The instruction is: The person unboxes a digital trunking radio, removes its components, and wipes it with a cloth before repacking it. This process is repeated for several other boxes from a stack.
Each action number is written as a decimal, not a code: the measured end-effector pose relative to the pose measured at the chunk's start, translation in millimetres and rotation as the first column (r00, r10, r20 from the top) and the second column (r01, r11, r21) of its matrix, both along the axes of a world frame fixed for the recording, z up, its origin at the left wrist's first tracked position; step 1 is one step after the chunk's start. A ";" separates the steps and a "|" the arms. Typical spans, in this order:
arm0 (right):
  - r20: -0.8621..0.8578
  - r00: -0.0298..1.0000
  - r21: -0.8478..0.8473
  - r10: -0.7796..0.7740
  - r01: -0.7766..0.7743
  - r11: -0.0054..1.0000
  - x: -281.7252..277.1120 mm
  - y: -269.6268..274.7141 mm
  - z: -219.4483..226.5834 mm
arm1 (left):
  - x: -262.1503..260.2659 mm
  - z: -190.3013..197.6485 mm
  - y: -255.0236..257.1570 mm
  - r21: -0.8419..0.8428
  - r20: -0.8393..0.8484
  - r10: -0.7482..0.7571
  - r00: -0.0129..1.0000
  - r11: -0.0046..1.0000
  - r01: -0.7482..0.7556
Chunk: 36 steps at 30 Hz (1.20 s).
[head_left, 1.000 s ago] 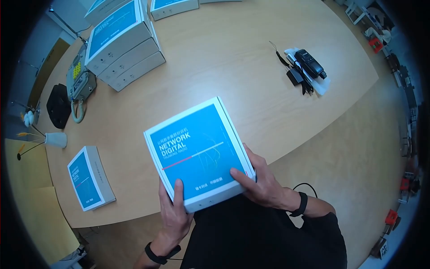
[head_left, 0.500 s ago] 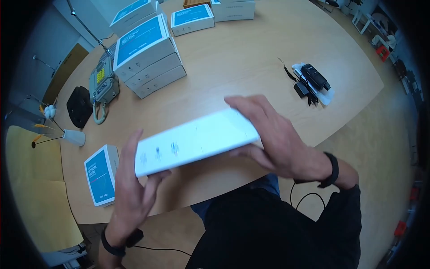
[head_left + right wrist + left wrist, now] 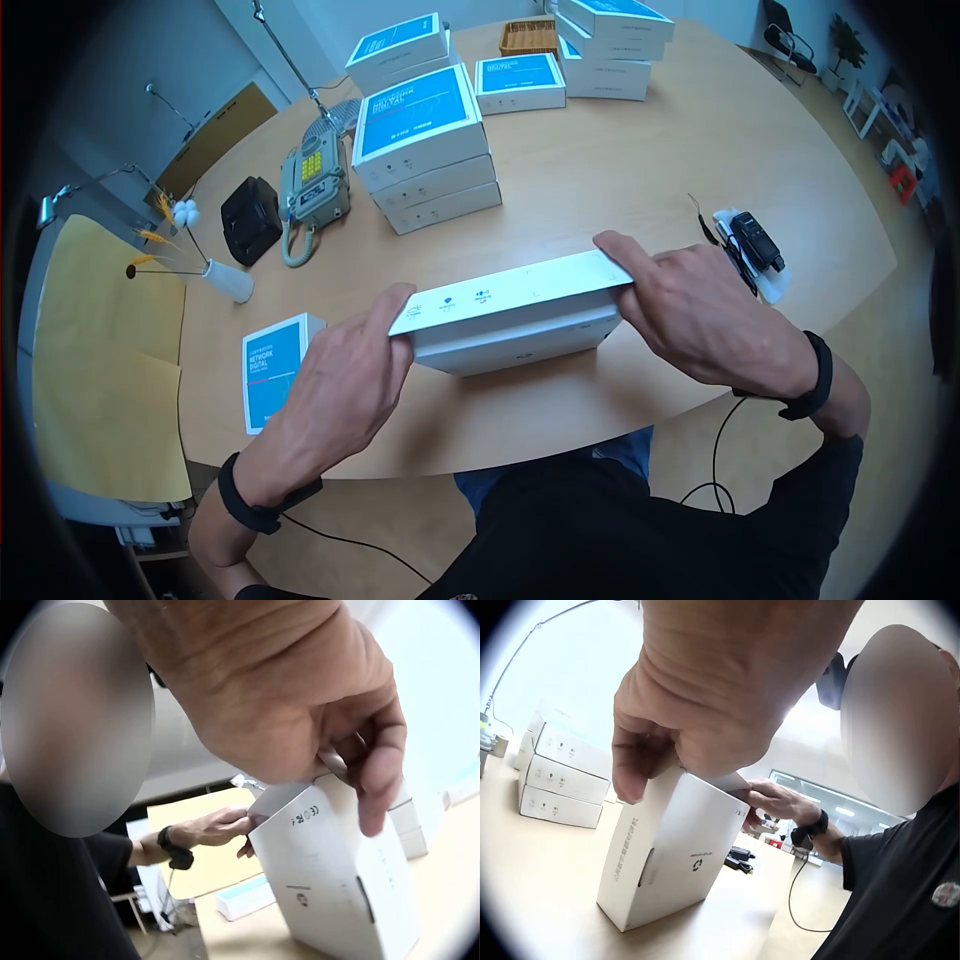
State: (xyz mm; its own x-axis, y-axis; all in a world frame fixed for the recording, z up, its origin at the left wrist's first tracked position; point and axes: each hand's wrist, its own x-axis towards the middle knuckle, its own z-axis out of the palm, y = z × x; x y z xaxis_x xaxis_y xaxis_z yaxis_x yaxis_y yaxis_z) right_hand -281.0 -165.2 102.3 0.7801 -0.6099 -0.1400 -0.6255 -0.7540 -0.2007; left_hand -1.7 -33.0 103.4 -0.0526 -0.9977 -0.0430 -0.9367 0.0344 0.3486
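Note:
A white cardboard box (image 3: 520, 345) stands on edge on the table, its blue printed face out of sight. Its top flap (image 3: 510, 288), marked with small icons, juts toward the person and sits apart from the body. My left hand (image 3: 345, 370) pinches one end of that flap, thumb along the top. At the opposite end my right hand (image 3: 705, 315) grips the flap in the same way. Both wrist views show fingers curled over the upper edge of the upright box (image 3: 694, 855). Beside the left hand lies a similar blue-faced box (image 3: 272, 375).
Stacked boxes (image 3: 430, 190) stand farther back, with another stack (image 3: 610, 75) behind to the right. A corded telephone (image 3: 318, 180), black pouch (image 3: 250, 220) and white vase (image 3: 228, 281) are at left. A handheld radio (image 3: 757, 240) with cables lies at right.
The box has gone from lying blue face up in both hands to standing on edge on the table. Both hands have shifted to its upper edge, and the flap has lifted from the body.

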 end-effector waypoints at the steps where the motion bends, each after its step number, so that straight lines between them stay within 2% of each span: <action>1: 0.085 0.996 -0.014 0.029 -0.028 1.000 -3.2 -1.0 -2.2 | -0.7 4.7 1.6 0.006 -0.005 0.006 1.000 1.000 -0.006; 2: 0.169 0.984 -0.030 0.062 -0.057 0.998 -5.7 -2.2 -3.8 | -1.3 11.2 3.2 0.022 -0.031 -0.003 1.000 1.000 0.004; 3: 0.163 0.984 -0.025 0.075 -0.071 0.997 -5.9 -5.1 -1.7 | -0.6 14.3 4.3 0.038 -0.058 -0.006 0.998 0.999 0.009; 5: 0.335 0.941 0.299 -0.047 -0.059 0.952 -2.8 -12.3 7.3 | 3.9 14.9 1.6 0.068 -0.121 0.025 0.992 0.998 -0.017; 6: 0.337 0.941 0.304 -0.032 -0.076 0.950 -0.9 -12.5 8.1 | 6.2 15.1 -0.8 0.094 -0.179 0.039 0.983 0.995 -0.023; 7: 0.359 0.924 0.430 -0.132 -0.039 0.902 0.8 -12.8 8.4 | 8.3 10.6 -5.0 0.123 -0.317 0.084 0.945 0.991 -0.046; 8: 0.366 0.901 0.548 -0.234 -0.005 0.836 2.2 -13.5 8.0 | 8.5 10.8 -6.3 0.127 -0.314 0.096 0.944 0.990 -0.059; 10: 0.358 0.901 0.567 -0.243 -0.003 0.824 3.7 -16.0 8.5 | 7.9 12.3 -11.5 0.189 -0.452 0.147 0.880 0.980 -0.066; 11: 0.351 0.909 0.572 -0.222 -0.020 0.820 4.1 -17.5 11.1 | 5.9 19.0 -14.4 0.188 -0.453 0.146 0.880 0.980 -0.065; 13: 0.339 0.918 0.582 -0.208 -0.030 0.812 5.4 -19.3 17.1 | -0.4 37.2 -18.6 0.438 -0.416 0.366 0.832 0.883 -0.170; 15: 0.201 0.950 0.605 -0.238 0.071 0.793 9.9 -21.3 26.2 | 2.8 37.1 -25.2 0.441 -0.408 0.350 0.843 0.884 -0.154; 18: 0.186 0.965 0.613 -0.184 0.032 0.790 8.6 -23.6 32.4 | 6.1 35.0 -24.0 0.410 -0.376 0.301 0.876 0.902 -0.134; 22: 0.131 0.968 0.631 -0.215 0.086 0.771 9.5 -26.2 37.5 | 11.3 29.1 -21.8 0.307 -0.345 0.167 0.923 0.950 -0.057; 25: 0.191 0.971 0.676 -0.144 -0.024 0.736 4.2 -34.6 34.0 | 16.4 22.0 -19.8 0.252 -0.301 0.069 0.951 0.968 0.009; 26: 0.185 0.970 0.672 -0.158 -0.007 0.741 2.8 -36.7 33.0 | 14.2 22.2 -20.7 0.246 -0.308 0.053 0.950 0.969 0.026; 28: 0.219 0.966 0.700 -0.140 -0.056 0.712 3.4 -37.8 31.0 | 9.7 26.1 -21.2 0.299 -0.330 0.148 0.932 0.953 -0.045; 29: 0.222 0.967 0.649 -0.126 -0.050 0.759 5.5 -37.0 30.0 | 8.1 26.4 -20.7 0.298 -0.333 0.136 0.933 0.954 -0.033; 30: 0.220 0.966 0.647 -0.133 -0.042 0.761 4.2 -36.0 27.7 | 6.9 26.4 -19.6 0.299 -0.288 0.142 0.947 0.953 -0.052; 32: 0.277 0.961 0.432 0.002 -0.126 0.893 3.2 -33.7 20.8 | 6.7 20.2 -15.0 0.299 -0.245 0.148 0.958 0.952 -0.070; 33: 0.278 0.958 0.424 0.064 -0.183 0.887 -0.5 -37.5 17.0 | 8.3 11.6 -11.4 0.185 -0.234 0.052 0.971 0.983 -0.008; 34: 0.276 0.959 0.426 0.061 -0.179 0.887 -2.9 -35.8 6.1 | 9.8 4.7 -7.3 0.067 -0.211 -0.041 0.977 0.996 0.056; 35: 0.271 0.953 0.200 0.136 -0.194 0.960 -4.2 -30.7 -8.2 | 11.2 1.8 -3.2 0.042 -0.088 -0.137 0.987 0.989 0.141; 36: 0.250 0.945 -0.041 0.213 -0.209 0.977 -5.1 -24.4 -17.0 | 8.2 -2.4 -0.3 0.036 -0.086 -0.132 0.988 0.990 0.135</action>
State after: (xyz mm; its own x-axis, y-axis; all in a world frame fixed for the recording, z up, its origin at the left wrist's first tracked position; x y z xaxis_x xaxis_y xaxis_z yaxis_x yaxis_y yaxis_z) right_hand -286.1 -189.6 85.3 0.8999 -0.4278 0.0842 -0.3823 -0.8671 -0.3194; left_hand 6.4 -33.3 101.0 -0.1905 -0.9789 -0.0743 -0.8923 0.1411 0.4288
